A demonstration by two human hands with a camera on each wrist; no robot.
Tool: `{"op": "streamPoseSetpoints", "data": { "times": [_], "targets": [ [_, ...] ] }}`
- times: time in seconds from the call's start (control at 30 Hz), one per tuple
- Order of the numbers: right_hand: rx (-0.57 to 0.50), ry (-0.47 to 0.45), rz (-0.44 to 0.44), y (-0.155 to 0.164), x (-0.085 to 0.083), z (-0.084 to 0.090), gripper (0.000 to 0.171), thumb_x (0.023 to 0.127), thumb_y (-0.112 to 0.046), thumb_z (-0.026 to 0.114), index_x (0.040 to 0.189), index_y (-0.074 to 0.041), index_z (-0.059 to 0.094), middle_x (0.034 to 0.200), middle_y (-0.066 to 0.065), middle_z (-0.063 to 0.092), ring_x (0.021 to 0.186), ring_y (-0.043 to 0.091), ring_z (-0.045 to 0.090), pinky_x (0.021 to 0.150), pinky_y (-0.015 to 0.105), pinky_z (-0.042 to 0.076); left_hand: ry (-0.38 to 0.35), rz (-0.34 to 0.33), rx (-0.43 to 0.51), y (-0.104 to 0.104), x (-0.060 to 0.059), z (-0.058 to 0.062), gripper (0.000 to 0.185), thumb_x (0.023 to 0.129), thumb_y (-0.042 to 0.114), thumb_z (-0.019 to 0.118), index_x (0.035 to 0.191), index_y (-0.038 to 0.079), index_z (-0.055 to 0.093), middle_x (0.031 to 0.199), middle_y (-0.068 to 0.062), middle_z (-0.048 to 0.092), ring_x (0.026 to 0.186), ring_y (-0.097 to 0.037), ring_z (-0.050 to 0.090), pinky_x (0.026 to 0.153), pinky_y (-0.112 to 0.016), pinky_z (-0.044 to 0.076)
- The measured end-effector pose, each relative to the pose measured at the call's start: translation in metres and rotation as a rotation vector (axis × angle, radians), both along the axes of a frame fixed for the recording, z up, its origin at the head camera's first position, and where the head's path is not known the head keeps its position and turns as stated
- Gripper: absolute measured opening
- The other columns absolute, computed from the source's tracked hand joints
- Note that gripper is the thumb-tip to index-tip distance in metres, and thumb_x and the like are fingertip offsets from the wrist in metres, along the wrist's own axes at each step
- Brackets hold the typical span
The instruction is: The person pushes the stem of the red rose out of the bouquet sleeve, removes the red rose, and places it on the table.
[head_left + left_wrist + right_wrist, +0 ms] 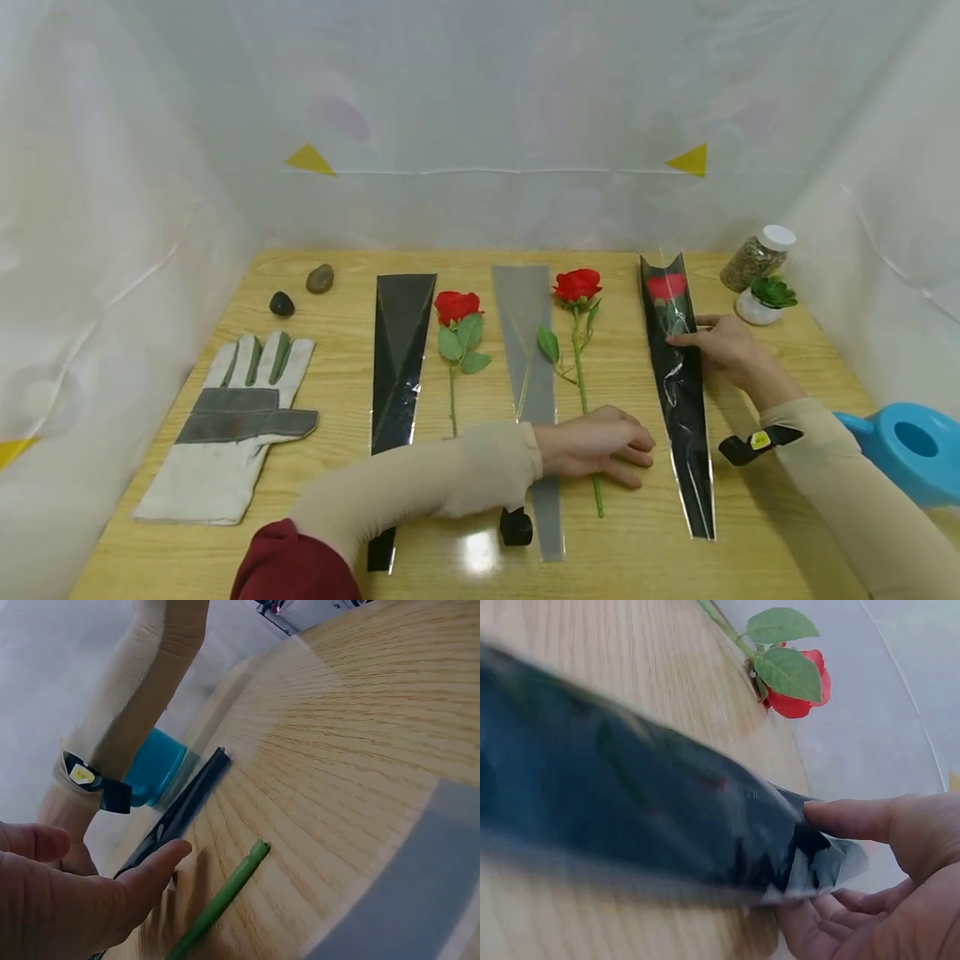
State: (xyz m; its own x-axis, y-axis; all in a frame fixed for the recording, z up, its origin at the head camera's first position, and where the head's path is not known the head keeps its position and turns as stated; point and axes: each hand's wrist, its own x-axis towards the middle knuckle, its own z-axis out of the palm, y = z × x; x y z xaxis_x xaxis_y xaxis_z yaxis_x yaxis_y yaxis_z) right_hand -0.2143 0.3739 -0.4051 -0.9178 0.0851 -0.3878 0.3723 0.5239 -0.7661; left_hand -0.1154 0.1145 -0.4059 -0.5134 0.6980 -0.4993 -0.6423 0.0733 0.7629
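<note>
A work glove [225, 425] lies at nine o'clock on the surface [337, 350]. The left hand [596, 446] rests flat, fingers relaxed, on a rose stem [581, 375]. At three o'clock, the right hand [716, 342] pinches the black sleeve [686, 408] holding a rose.

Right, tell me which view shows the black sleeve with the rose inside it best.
The head view: the whole black sleeve lies along the table with the red rose showing inside, the right hand pinching its edge. The right wrist view shows only a blurred stretch of it; the left wrist view shows just its narrow end.
</note>
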Motion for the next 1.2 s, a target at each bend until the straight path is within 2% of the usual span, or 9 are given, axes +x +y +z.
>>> {"op": "streamPoseSetpoints", "data": {
  "times": [0.07,0.2,0.5,0.67,0.8,0.9,1.0,1.1,1.2],
  "targets": [
    [-0.055,-0.024,-0.006,0.000,0.003,-0.002,0.076,0.092,-0.026,0.073,0.144,0.012,0.034,0.090,-0.001,0.060,0.074,0.009,0.059,0.069,0.031,0.053,-0.003,0.006,-0.008,0.004,0.001,-0.001,0.031,0.095,0.001,0.056,0.124,-0.010,0.054,0.121,-0.022,0.057,0.116,-0.037,0.056,0.091,-0.057,0.047],
    [-0.140,-0.057,-0.013,0.001,0.006,-0.004,0.063,0.094,-0.026,0.071,0.138,0.008,0.042,0.088,-0.004,0.062,0.076,0.010,0.063,0.071,0.031,0.055,-0.001,0.016,-0.021,0.010,0.001,-0.003,0.028,0.096,0.002,0.056,0.121,-0.011,0.057,0.118,-0.020,0.058,0.114,-0.035,0.059,0.090,-0.058,0.047],
    [-0.249,-0.083,-0.040,0.007,0.007,-0.010,0.070,0.095,-0.026,0.070,0.144,0.006,0.032,0.091,-0.006,0.060,0.074,0.006,0.060,0.063,0.026,0.053,0.044,0.015,-0.052,0.016,0.002,-0.006,0.029,0.096,0.003,0.057,0.122,-0.010,0.058,0.115,-0.015,0.058,0.105,-0.030,0.060,0.090,-0.052,0.049],
    [-0.373,-0.076,-0.079,0.006,0.010,-0.001,0.051,0.095,-0.021,0.070,0.133,-0.002,0.041,0.084,-0.005,0.062,0.064,0.007,0.058,0.057,0.025,0.051,0.121,0.003,-0.078,0.015,0.002,-0.006,0.020,0.095,0.005,0.058,0.109,-0.007,0.064,0.105,-0.008,0.061,0.098,-0.024,0.060,0.089,-0.045,0.050],
    [-0.462,-0.054,-0.097,0.003,0.013,0.014,0.055,0.095,-0.017,0.069,0.137,-0.003,0.036,0.089,-0.005,0.063,0.067,0.008,0.059,0.058,0.025,0.051,0.225,0.007,-0.127,0.012,-0.003,-0.001,0.021,0.095,0.007,0.061,0.113,-0.003,0.066,0.104,-0.003,0.062,0.096,-0.021,0.060,0.085,-0.039,0.052],
    [-0.556,-0.011,-0.106,-0.001,0.016,0.028,0.053,0.096,-0.012,0.067,0.138,-0.007,0.035,0.092,-0.004,0.066,0.070,0.010,0.062,0.059,0.025,0.051,0.304,0.012,-0.127,0.007,-0.008,0.005,0.019,0.096,0.008,0.061,0.114,0.004,0.065,0.100,-0.001,0.063,0.090,-0.020,0.062,0.082,-0.038,0.052],
    [-0.690,0.063,-0.105,-0.008,0.022,0.042,0.039,0.097,-0.005,0.064,0.130,-0.010,0.044,0.093,0.001,0.070,0.073,0.013,0.066,0.058,0.026,0.051,0.371,0.069,-0.076,0.001,-0.013,0.014,0.017,0.096,0.009,0.064,0.113,0.009,0.059,0.093,-0.003,0.063,0.076,-0.021,0.064,0.080,-0.043,0.054],
    [-0.747,0.170,-0.094,-0.019,0.029,0.059,0.030,0.097,-0.004,0.063,0.124,-0.011,0.052,0.095,0.002,0.071,0.075,0.013,0.067,0.060,0.027,0.052,0.405,0.137,-0.002,-0.004,-0.018,0.022,0.030,0.094,0.007,0.069,0.118,0.012,0.052,0.090,-0.006,0.064,0.065,-0.021,0.063,0.078,-0.049,0.054],
    [-0.786,0.275,-0.103,-0.032,0.038,0.074,0.032,0.096,-0.004,0.065,0.126,-0.011,0.055,0.100,0.002,0.071,0.078,0.013,0.067,0.064,0.028,0.050,0.458,0.137,0.016,-0.009,-0.020,0.028,0.040,0.090,0.007,0.075,0.122,0.015,0.052,0.087,-0.004,0.066,0.062,-0.018,0.063,0.073,-0.045,0.056]
  ]
}}
